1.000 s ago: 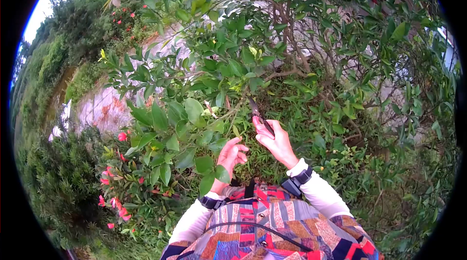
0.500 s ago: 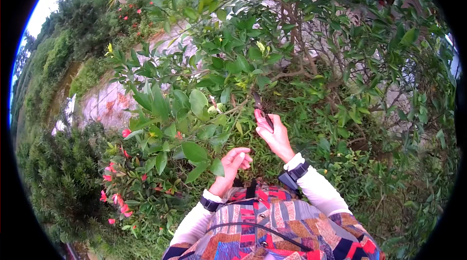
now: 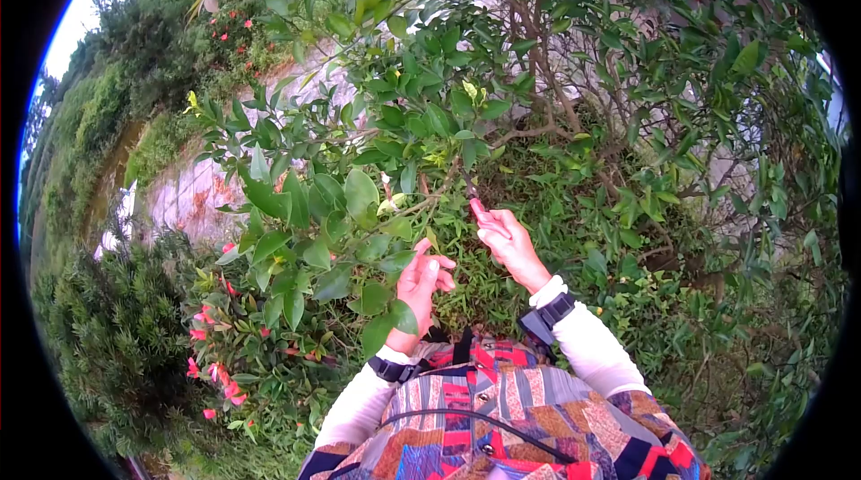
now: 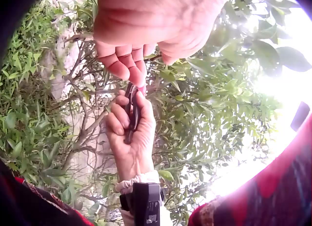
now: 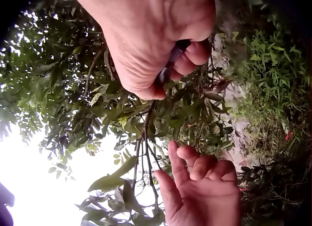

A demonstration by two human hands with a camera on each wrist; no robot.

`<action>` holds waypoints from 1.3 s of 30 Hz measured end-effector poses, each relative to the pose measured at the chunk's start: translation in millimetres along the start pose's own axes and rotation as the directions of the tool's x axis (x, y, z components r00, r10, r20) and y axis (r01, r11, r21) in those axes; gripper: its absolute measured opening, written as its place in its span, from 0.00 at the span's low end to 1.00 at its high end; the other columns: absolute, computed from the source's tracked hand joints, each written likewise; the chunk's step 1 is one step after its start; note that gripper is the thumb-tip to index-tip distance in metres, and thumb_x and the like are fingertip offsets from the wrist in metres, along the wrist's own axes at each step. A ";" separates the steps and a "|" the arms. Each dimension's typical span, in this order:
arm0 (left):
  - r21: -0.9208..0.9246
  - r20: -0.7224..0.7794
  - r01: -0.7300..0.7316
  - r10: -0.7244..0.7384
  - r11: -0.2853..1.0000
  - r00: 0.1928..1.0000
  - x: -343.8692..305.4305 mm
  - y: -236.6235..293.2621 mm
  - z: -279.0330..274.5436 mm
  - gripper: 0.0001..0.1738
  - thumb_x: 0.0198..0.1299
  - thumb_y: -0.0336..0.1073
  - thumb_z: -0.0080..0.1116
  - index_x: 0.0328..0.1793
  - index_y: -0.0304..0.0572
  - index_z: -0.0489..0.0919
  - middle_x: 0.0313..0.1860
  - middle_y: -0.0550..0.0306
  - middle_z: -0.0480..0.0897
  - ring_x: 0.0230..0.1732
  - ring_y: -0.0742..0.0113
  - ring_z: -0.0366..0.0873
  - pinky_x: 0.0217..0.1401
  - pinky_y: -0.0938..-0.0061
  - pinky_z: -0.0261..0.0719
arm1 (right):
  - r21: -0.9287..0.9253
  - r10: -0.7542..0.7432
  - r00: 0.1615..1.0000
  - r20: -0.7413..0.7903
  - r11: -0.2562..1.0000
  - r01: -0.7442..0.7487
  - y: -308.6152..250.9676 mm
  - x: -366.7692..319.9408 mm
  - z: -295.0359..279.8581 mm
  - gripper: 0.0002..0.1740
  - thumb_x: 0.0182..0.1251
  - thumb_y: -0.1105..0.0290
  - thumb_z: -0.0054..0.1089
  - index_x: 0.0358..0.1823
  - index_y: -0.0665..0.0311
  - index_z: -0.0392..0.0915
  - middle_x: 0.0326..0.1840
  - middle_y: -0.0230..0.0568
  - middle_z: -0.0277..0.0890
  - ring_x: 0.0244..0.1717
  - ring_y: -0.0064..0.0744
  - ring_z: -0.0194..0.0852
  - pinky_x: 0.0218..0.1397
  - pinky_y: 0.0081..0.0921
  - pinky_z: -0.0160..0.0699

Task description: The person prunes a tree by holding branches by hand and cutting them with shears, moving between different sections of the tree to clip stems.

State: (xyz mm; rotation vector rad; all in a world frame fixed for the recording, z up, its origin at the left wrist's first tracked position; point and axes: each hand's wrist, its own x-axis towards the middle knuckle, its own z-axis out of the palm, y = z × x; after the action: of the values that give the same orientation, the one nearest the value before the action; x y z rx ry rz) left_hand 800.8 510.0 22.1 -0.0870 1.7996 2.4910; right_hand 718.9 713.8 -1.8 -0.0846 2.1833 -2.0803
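My right hand [image 3: 514, 251] grips a pair of dark-handled pruning shears [image 4: 137, 113], its fingers wrapped round the handles. In the head view the shears point up at a forking branch [image 3: 434, 200] of a leafy shrub; the hand mostly hides them. From the right wrist, a dark handle [image 5: 171, 62] shows between thumb and fingers, and the branch stem [image 5: 147, 128] runs just below the thumb. My left hand [image 3: 420, 292] is beside the lower leaves with nothing in it. Its palm faces up and its fingers are loosely bent in the right wrist view, close to thin twigs [image 5: 155, 157].
Broad green leaves [image 3: 361, 195] hang left of the hands, one overlapping the left wrist. Thicker limbs [image 3: 560, 99] rise behind the right hand. Pink-red flowers [image 3: 220, 372] grow at lower left, and low grass [image 3: 529, 188] covers the ground beneath.
My left hand dipped, then rose back towards the leaves with its fingers more spread. My right hand has turned slightly and its fingers have drawn in round the shears' handles.
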 end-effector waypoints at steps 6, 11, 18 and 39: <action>-0.040 0.021 -0.020 0.020 0.999 1.000 2.5 7.5 5.8 0.31 0.82 0.46 0.50 0.85 0.46 0.61 0.53 0.56 0.82 0.42 0.74 0.80 0.49 0.74 0.80 | -0.041 -0.103 0.995 -0.019 0.994 0.102 1.1 -6.0 -4.0 0.28 0.67 0.63 0.70 0.62 0.70 0.72 0.54 0.42 0.82 0.54 0.28 0.80 0.61 0.28 0.76; 0.020 0.079 0.024 -0.026 1.000 0.997 7.6 -8.0 1.5 0.33 0.81 0.49 0.50 0.85 0.45 0.59 0.52 0.56 0.82 0.43 0.72 0.80 0.49 0.72 0.80 | 0.046 -0.092 0.994 -0.055 0.994 0.094 -0.6 -28.1 -3.7 0.30 0.66 0.64 0.71 0.64 0.69 0.70 0.54 0.42 0.82 0.56 0.29 0.80 0.63 0.29 0.76; 0.003 0.128 -0.091 0.090 0.996 0.988 14.7 -1.2 24.0 0.39 0.81 0.49 0.50 0.89 0.47 0.47 0.64 0.54 0.76 0.44 0.73 0.80 0.48 0.75 0.80 | -0.037 -0.171 0.985 -0.021 0.985 0.170 5.3 -50.8 -3.4 0.33 0.63 0.65 0.74 0.65 0.69 0.68 0.55 0.47 0.82 0.57 0.34 0.81 0.63 0.31 0.77; -0.240 -0.068 -0.169 0.157 0.956 0.985 34.3 -0.5 31.7 0.39 0.81 0.60 0.42 0.84 0.38 0.56 0.55 0.53 0.78 0.37 0.71 0.77 0.41 0.74 0.77 | -0.643 0.035 0.966 0.257 0.752 0.144 -95.6 -15.8 -55.6 0.40 0.55 0.49 0.72 0.62 0.70 0.73 0.50 0.61 0.85 0.52 0.59 0.85 0.57 0.44 0.82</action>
State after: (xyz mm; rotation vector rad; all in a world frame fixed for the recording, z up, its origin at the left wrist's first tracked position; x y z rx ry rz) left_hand 766.4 541.1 28.6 -0.0109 1.5638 2.8417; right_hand 723.1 766.0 96.9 -0.4578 2.6373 -1.1194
